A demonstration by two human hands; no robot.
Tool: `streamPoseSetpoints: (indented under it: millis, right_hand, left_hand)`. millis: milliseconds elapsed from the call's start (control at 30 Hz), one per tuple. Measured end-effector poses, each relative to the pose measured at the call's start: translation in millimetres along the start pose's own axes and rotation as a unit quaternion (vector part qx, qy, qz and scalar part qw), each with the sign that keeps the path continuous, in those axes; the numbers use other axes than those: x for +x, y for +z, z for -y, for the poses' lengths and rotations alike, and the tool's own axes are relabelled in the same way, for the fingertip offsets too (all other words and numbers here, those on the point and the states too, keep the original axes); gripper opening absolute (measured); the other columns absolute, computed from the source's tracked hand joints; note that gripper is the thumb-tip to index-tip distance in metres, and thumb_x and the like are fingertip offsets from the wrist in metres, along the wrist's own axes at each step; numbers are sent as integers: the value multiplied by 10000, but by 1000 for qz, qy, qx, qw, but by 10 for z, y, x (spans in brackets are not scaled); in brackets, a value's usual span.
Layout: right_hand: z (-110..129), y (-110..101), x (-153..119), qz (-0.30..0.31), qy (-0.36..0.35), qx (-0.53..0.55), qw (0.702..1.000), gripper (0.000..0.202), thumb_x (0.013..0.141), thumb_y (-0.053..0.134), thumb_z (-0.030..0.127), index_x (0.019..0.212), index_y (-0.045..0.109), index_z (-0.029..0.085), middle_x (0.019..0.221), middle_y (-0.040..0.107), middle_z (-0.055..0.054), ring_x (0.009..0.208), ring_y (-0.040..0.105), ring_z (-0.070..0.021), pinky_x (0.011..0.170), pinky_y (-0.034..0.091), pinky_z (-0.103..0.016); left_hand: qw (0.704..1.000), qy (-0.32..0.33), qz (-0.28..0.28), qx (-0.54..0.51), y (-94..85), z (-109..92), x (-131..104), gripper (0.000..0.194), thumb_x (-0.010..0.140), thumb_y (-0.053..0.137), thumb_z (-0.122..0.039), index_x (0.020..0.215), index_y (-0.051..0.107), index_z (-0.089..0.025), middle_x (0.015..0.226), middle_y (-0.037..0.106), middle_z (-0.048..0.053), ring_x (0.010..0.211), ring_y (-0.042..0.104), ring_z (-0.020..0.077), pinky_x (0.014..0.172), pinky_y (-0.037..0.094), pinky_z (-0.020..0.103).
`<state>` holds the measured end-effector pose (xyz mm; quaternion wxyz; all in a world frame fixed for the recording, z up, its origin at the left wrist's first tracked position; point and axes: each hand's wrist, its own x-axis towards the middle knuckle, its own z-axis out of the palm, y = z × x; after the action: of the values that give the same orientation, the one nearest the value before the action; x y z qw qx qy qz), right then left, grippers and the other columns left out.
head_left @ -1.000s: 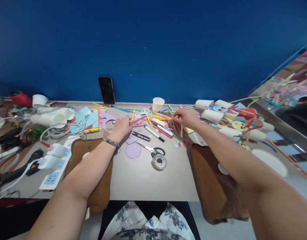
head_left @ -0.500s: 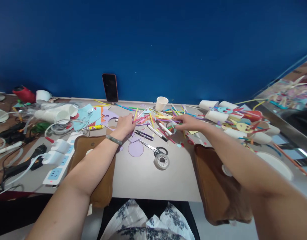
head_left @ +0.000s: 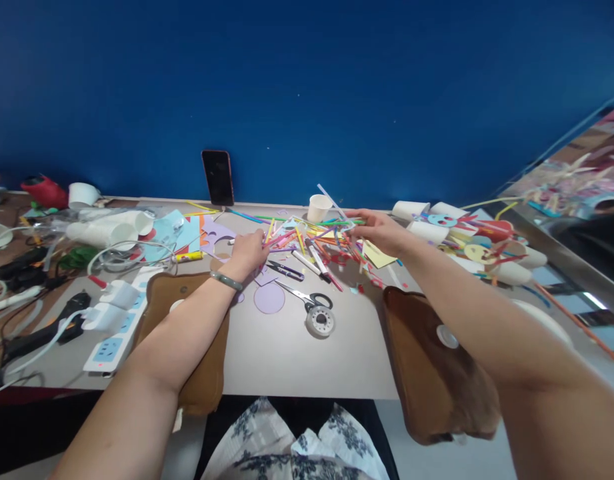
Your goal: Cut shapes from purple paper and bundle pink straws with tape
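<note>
My left hand (head_left: 250,252) rests at the left edge of a pile of coloured sticks (head_left: 287,239), its fingers curled down; what lies in them is hidden. My right hand (head_left: 377,230) is over the right side of the pile, fingers closed round the lower end of a pale lilac strip (head_left: 331,200). The strip slants up leftward past a white paper cup (head_left: 319,209). Between the hands lie white markers (head_left: 307,263) and small black snips (head_left: 285,270). Nearer me are scissors (head_left: 307,297), a tape roll (head_left: 320,321) and a purple paper circle (head_left: 269,299).
A phone (head_left: 218,177) leans on the blue partition (head_left: 307,100). Paper cups and cut-paper shapes (head_left: 479,252) crowd the right. On the left are a power strip (head_left: 109,350), cables and white cups (head_left: 107,230). Brown pouches (head_left: 437,373) lie under both forearms.
My right hand has risen slightly, and the lilac strip now sticks up from its fingertips. A yellow paper piece beneath it shows more. My left hand stays nearly still.
</note>
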<state>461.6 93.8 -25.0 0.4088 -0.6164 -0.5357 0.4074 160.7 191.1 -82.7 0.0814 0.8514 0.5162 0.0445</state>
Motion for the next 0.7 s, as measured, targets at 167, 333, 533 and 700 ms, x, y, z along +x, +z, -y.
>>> streamPoseSetpoints:
  millis: [167, 333, 533, 700]
  right_hand:
    - [87, 120, -23, -39, -74, -256, 963, 356, 709, 666, 213, 1064, 648, 228, 680, 635, 9, 623, 550, -166, 628, 425, -292]
    - [161, 227, 3, -25, -107, -394, 913, 194, 714, 579, 163, 880, 674, 198, 710, 647, -8, 665, 571, -169, 652, 403, -277]
    - [59, 268, 66, -74, -38, -273, 958, 250, 632, 631, 121, 866, 646, 206, 643, 644, 24, 640, 620, -173, 610, 445, -263]
    - [18, 245, 67, -75, 27, -39, 996, 220, 598, 748, 165, 740, 590, 224, 594, 666, 7, 596, 632, -179, 583, 497, -294]
  left_hand:
    - [1000, 4, -8, 5, 37, 5, 15, 337, 939, 450, -332, 1200, 598, -178, 1124, 722, 152, 1085, 666, 331, 926, 450, 416]
    - [1000, 7, -13, 8, 50, 8, 16, 351, 939, 442, -343, 1203, 604, -177, 1127, 723, 152, 1079, 668, 342, 913, 456, 423]
    - [1000, 8, -15, 7, 71, 24, 41, 372, 933, 447, -344, 1230, 602, -182, 1112, 727, 146, 1077, 670, 328, 922, 455, 414]
    - [1000, 9, -7, 13, 59, 14, 40, 382, 931, 441, -336, 1238, 607, -180, 1106, 730, 147, 1076, 672, 332, 918, 460, 417]
